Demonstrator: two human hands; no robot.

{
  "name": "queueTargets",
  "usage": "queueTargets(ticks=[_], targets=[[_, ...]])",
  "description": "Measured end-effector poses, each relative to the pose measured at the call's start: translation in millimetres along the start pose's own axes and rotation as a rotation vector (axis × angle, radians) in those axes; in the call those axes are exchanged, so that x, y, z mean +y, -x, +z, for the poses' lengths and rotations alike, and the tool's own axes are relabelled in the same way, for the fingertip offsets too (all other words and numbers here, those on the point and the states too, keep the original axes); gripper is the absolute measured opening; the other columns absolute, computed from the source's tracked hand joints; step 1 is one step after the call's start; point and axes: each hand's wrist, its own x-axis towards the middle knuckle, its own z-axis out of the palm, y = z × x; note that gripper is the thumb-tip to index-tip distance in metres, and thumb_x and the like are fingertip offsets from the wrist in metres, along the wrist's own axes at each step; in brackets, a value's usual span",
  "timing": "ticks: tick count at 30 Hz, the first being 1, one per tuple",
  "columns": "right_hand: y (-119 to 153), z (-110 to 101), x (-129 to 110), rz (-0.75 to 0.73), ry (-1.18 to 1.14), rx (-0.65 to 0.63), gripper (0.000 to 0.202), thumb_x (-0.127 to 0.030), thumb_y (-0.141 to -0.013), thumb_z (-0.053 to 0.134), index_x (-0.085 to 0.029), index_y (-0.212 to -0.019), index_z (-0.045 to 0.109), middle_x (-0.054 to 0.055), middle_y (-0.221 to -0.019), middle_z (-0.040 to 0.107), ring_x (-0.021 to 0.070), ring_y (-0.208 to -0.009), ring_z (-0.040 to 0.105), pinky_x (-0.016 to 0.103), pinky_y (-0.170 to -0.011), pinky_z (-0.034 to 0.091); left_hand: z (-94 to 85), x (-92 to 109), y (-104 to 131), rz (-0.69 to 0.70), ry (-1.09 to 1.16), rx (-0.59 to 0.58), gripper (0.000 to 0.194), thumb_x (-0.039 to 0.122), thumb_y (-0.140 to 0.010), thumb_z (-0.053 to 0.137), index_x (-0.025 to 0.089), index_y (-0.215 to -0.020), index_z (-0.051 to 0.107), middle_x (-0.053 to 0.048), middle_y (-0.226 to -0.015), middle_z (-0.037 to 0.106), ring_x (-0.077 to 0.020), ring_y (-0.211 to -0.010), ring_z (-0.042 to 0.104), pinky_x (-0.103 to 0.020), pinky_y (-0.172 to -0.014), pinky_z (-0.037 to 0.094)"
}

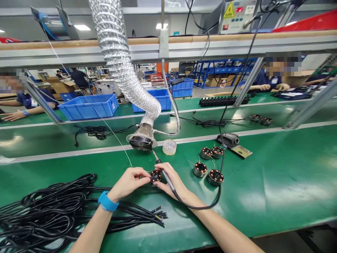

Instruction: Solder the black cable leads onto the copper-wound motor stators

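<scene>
A copper-wound stator ring is between my two hands, just above the green table. My left hand, with a blue band at its wrist, is closed, thumb and forefinger pinching at the ring's left side; a small dark piece shows there. My right hand holds a soldering iron between thumb and fingers, its tip pointing up and away, while the thumb touches the ring's right edge. A thin solder wire hangs down behind my left hand.
Black cables pile up at left, stripped ends near my forearms. Several stators and an iron stand are at right. Ahead are a fume duct and a round tub. Other people sit across the line.
</scene>
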Motion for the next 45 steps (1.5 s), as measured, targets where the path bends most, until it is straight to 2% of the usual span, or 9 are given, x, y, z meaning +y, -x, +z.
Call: queueTargets(ticks=[9,12,16,20,28,32,34,38,45], targets=[[-13,13,-30,-0.044,-0.134,0.171,0.038,-0.012,-0.087,0.059,-0.028,-0.121,0.055,0.002,-0.101,0.055,0.0152,-0.089,0.060,0.031,-0.084,0.052,7.0,-1,0,0.038,0.077,0.093,0.026,0.036,-0.082,0.063,0.015,-0.094,0.074,-0.003,-0.073,0.065,-0.0123,-0.063,0.050,-0.024,-0.060,0.038],[-17,22,-28,-0.007,-0.147,0.246,0.034,-0.014,-0.087,0.060,-0.027,-0.118,0.056,0.001,-0.097,0.054,0.0143,-0.084,0.061,0.029,-0.079,0.053,9.7,-3,0,0.096,-0.028,0.204,0.028,0.041,-0.081,0.068,0.018,-0.097,0.074,0.000,-0.068,0.062,-0.0105,-0.057,0.045,-0.023,-0.054,0.034],[-17,28,-25,0.036,-0.153,0.315,0.034,-0.017,-0.087,0.061,-0.027,-0.118,0.056,0.002,-0.100,0.053,0.0141,-0.081,0.062,0.027,-0.074,0.055,14.3,-5,0,0.236,-0.181,0.312,0.022,0.039,-0.089,0.062,0.021,-0.089,0.075,-0.003,-0.081,0.071,-0.0137,-0.069,0.058,-0.024,-0.065,0.042],[-15,32,-21,0.002,-0.130,0.315,0.037,-0.015,-0.086,0.061,-0.028,-0.121,0.056,0.003,-0.100,0.055,0.0156,-0.086,0.061,0.030,-0.080,0.055,16.6,-4,1,0.175,-0.112,0.258,0.028,0.039,-0.092,0.056,0.020,-0.088,0.075,-0.002,-0.070,0.069,-0.0135,-0.062,0.058,-0.024,-0.062,0.043],[-10,36,-23,-0.049,-0.035,0.295,0.036,-0.013,-0.087,0.059,-0.027,-0.120,0.056,0.003,-0.096,0.053,0.0164,-0.085,0.059,0.031,-0.079,0.053,14.9,-2,-5,-0.019,0.246,0.266,0.027,0.040,-0.079,0.069,0.014,-0.081,0.074,-0.002,-0.061,0.063,-0.0122,-0.056,0.053,-0.023,-0.056,0.041],[-8,33,-29,-0.114,0.068,0.299,0.052,-0.017,-0.081,0.072,-0.030,-0.128,0.053,0.007,-0.114,0.052,0.0211,-0.100,0.059,0.035,-0.085,0.054,18.9,-4,-5,-0.040,0.229,0.236,0.023,0.036,-0.076,0.070,0.013,-0.074,0.071,-0.002,-0.066,0.064,-0.0124,-0.061,0.053,-0.023,-0.059,0.041],[-8,33,-31,-0.161,0.064,0.281,0.049,-0.017,-0.085,0.069,-0.031,-0.129,0.052,0.007,-0.116,0.053,0.0212,-0.105,0.059,0.035,-0.087,0.055,22.7,-4,-3,-0.025,0.200,0.185,0.021,0.034,-0.075,0.070,0.013,-0.074,0.069,-0.002,-0.069,0.065,-0.0128,-0.063,0.053,-0.023,-0.061,0.041],[-8,34,-29,-0.183,0.025,0.278,0.037,-0.010,-0.093,0.055,-0.030,-0.125,0.056,0.006,-0.107,0.055,0.0164,-0.093,0.063,0.033,-0.087,0.055,22.5,-1,0,-0.013,0.132,0.108,0.027,0.040,-0.080,0.066,0.014,-0.079,0.071,-0.001,-0.068,0.063,-0.0125,-0.062,0.051,-0.023,-0.060,0.039],[-9,33,-20,-0.090,-0.040,0.265,0.037,-0.010,-0.091,0.055,-0.029,-0.123,0.056,0.005,-0.104,0.054,0.0142,-0.083,0.065,0.030,-0.083,0.056,-0.6,9,2,-0.016,0.088,0.009,0.029,0.043,-0.084,0.063,0.016,-0.080,0.069,-0.001,-0.074,0.061,-0.0134,-0.071,0.050,-0.024,-0.066,0.038]])
